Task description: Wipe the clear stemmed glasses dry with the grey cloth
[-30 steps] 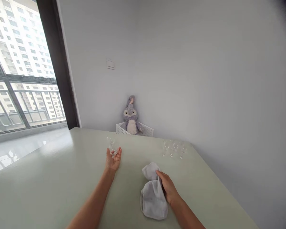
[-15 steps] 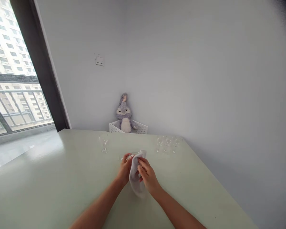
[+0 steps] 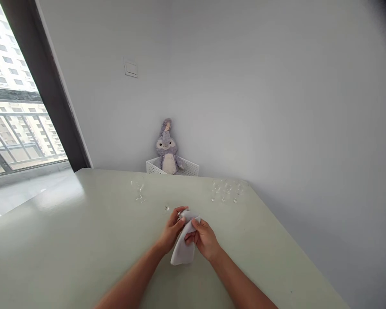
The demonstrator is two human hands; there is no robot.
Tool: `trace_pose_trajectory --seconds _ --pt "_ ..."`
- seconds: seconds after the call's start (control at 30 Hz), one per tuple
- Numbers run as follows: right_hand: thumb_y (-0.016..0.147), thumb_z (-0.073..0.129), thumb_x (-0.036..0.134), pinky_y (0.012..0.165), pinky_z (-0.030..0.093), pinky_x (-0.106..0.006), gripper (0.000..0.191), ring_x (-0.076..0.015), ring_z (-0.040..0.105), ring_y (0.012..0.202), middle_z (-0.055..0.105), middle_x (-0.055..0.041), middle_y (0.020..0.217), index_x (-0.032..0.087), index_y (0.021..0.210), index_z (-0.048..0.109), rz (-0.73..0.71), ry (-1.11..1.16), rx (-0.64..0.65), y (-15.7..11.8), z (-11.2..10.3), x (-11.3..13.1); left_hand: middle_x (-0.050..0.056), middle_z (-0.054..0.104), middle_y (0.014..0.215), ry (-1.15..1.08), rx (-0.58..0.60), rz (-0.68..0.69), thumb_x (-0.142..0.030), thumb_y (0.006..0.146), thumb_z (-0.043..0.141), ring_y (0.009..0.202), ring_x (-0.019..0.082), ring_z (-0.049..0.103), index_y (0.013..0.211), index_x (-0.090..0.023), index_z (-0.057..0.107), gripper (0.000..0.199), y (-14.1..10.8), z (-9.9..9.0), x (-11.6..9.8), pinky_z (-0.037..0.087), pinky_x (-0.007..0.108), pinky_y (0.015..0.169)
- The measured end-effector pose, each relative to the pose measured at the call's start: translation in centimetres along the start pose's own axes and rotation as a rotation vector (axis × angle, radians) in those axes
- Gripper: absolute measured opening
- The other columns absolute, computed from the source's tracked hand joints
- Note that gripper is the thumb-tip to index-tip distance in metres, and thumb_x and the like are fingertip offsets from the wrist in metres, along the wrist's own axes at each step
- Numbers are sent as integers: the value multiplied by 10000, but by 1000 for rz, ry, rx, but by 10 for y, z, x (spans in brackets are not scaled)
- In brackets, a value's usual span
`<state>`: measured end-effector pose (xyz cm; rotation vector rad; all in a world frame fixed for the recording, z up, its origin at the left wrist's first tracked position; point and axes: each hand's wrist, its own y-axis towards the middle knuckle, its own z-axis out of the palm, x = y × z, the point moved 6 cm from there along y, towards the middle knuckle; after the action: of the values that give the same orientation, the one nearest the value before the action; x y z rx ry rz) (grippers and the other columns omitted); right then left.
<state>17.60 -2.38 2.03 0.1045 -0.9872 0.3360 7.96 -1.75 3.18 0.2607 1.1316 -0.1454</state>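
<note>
My left hand [image 3: 171,229] has its fingers closed around a small clear glass [image 3: 179,214], mostly hidden by the fingers and a cloth. My right hand [image 3: 206,241] pinches that pale grey-white cloth [image 3: 182,252] against the glass, and its loose end hangs down between my wrists. Just beyond my left fingers shows a small clear glass piece [image 3: 167,207]; whether it belongs to the held glass I cannot tell. Farther left on the table stands a clear stemmed glass [image 3: 140,191].
Several clear stemmed glasses [image 3: 224,191] stand grouped near the far right edge of the pale green table [image 3: 116,240]. Behind the table, a plush toy [image 3: 169,161] sits in a white perforated basket [image 3: 190,168] by the wall. A window [image 3: 19,94] lies at the left.
The cloth has shifted over the glass, its upper edge folded down and its loose end now hanging toward the left. My right hand has turned slightly. The view has tilted a little downward.
</note>
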Motion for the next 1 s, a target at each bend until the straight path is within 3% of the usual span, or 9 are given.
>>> trace_pose_trajectory --seconds 0.1,0.17,0.37,0.43,0.67,0.73,0.8,0.9,1.0 --pt "731 593 401 407 429 -196 270 -105 554 455 609 -11 576 138 787 572 24 187 -34 0 -7 3 68 505 1188 -14 40 21 -296 720 587 1059 213 471 1120 -221 537 410 3 -1 -3 364 338 905" --pt "750 568 404 416 430 -209 268 -108 549 450 603 -6 572 143 812 568 10 110 -3 -3 -6 5 68 507 1190 6 26 46 -292 714 598 1071 217 460 1112 -217 554 408 5 -3 -4 351 350 925" --pt "709 587 423 578 464 -298 233 -179 584 566 607 -25 565 191 715 606 -263 -690 -9 -21 1 12 46 607 839 46 -20 -68 -356 733 573 732 147 557 1141 -204 533 437 5 -11 1 464 306 709" --pt "692 604 413 616 454 -300 211 -184 588 597 616 -30 603 202 688 613 -317 -801 2 -24 2 15 30 593 717 102 -24 -98 -393 740 552 652 137 550 1062 -168 588 395 3 -13 0 472 305 672" --pt "743 539 458 419 407 -227 318 -106 500 377 565 5 500 141 759 549 -5 -110 -24 -19 -2 6 80 582 1077 -39 102 -40 -287 707 616 972 194 517 1113 -210 562 417 -2 1 -17 387 345 890" --pt "745 539 458 426 413 -225 326 -105 505 391 569 1 503 134 773 552 -2 -95 -2 -20 1 4 92 548 1145 -34 100 -21 -280 699 623 970 202 519 1091 -214 576 400 -2 1 -19 402 355 868" --pt "741 547 450 470 447 -258 334 -131 547 451 609 -24 579 134 843 574 -42 -268 19 -23 4 3 96 558 1123 -36 88 -41 -302 698 621 915 200 545 1115 -231 554 428 -1 -1 -17 436 361 810" --pt "728 563 423 628 477 -322 328 -189 604 658 652 -76 804 167 930 603 -225 -687 33 -28 9 10 43 612 817 2 53 -84 -358 722 584 684 145 566 1178 -241 494 479 0 -5 -11 475 323 670" --pt "710 583 404 735 451 -337 249 -222 589 811 650 -77 875 206 853 635 -372 -909 30 -32 12 17 -10 528 607 121 0 -90 -420 751 523 547 108 509 1099 -192 555 417 -1 -8 -10 471 280 582"
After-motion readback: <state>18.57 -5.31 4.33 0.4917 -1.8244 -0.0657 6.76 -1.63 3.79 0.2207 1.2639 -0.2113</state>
